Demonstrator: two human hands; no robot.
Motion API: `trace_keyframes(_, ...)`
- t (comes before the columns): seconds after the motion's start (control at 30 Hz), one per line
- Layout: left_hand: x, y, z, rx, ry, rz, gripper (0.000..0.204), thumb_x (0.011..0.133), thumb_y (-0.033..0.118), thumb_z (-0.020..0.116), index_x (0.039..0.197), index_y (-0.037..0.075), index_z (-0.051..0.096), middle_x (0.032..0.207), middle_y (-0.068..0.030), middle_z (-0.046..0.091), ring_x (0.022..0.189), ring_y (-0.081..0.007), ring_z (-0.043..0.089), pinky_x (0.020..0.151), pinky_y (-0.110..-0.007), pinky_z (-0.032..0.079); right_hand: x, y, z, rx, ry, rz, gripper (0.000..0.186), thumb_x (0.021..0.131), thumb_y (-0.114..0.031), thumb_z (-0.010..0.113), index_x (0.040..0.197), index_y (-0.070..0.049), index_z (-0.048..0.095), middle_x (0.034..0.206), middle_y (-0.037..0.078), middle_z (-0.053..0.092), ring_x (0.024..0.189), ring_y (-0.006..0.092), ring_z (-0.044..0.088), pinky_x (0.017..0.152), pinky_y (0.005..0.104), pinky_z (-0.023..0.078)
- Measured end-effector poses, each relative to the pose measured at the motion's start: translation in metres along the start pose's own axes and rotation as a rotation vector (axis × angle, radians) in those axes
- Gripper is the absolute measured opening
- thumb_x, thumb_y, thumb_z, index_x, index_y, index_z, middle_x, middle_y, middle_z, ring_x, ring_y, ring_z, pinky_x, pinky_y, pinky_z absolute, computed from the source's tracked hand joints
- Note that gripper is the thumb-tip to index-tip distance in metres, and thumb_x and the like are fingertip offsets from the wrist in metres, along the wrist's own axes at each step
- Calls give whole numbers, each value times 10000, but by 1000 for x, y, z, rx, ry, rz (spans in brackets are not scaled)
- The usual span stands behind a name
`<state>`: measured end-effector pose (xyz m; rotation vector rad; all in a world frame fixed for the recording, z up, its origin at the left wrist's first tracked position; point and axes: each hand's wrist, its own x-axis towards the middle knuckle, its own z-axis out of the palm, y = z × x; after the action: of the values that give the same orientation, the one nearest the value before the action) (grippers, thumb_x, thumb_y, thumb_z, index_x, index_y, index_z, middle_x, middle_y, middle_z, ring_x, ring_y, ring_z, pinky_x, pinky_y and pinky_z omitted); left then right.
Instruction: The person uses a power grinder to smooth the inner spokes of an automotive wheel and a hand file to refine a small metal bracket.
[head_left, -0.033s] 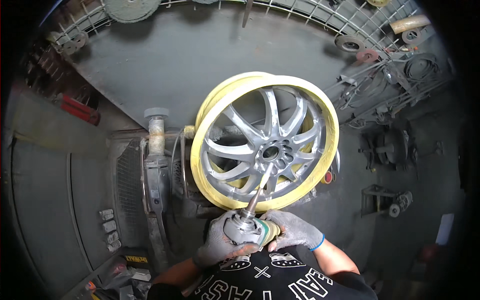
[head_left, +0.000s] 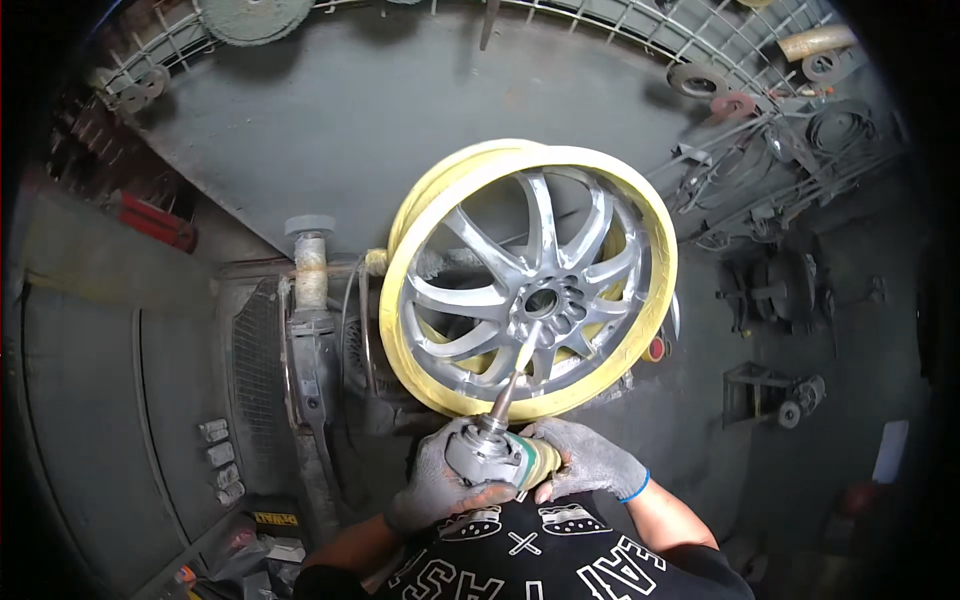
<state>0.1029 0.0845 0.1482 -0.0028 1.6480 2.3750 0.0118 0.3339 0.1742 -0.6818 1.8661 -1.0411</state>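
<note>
Found a hand-held power tool (head_left: 484,462) grasped two-handed, by its head in the gloved left hand (head_left: 432,476) and by its body in the gloved right hand (head_left: 592,460). Noted an alloy wheel (head_left: 519,297) directly ahead of both, tilted, spoked face toward the wearer, with yellow covering (head_left: 392,320) around the rim. Noted also a tapered spindle (head_left: 503,400) ending in a slim pale tip (head_left: 526,352), pointed at the hub (head_left: 550,273) just below the centre bore (head_left: 541,302). Cannot confirm contact there, nor tell whether running. Judged liable to skid off a rounded edge and mark a neighbouring spoke through excess side pressure, to gouge through dwelling on one spot, or to snatch through catching in a recess. Should guard against rocking of the wheel, given no clear view of its lower support, and against drawing in the black shirt (head_left: 525,575), close behind the tool
</note>
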Motion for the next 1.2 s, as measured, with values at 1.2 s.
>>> trace_keyframes(1.2,13,6,55,-133,678,-307,860,689,333,868,1393,-4,509,1251,-103,647,1104,-219,659,982,-382,549,24,121,-77,153,-13,-296,729,696,-614,854,1060,-21,636,968,179,660,944,395,664,796,469,522)
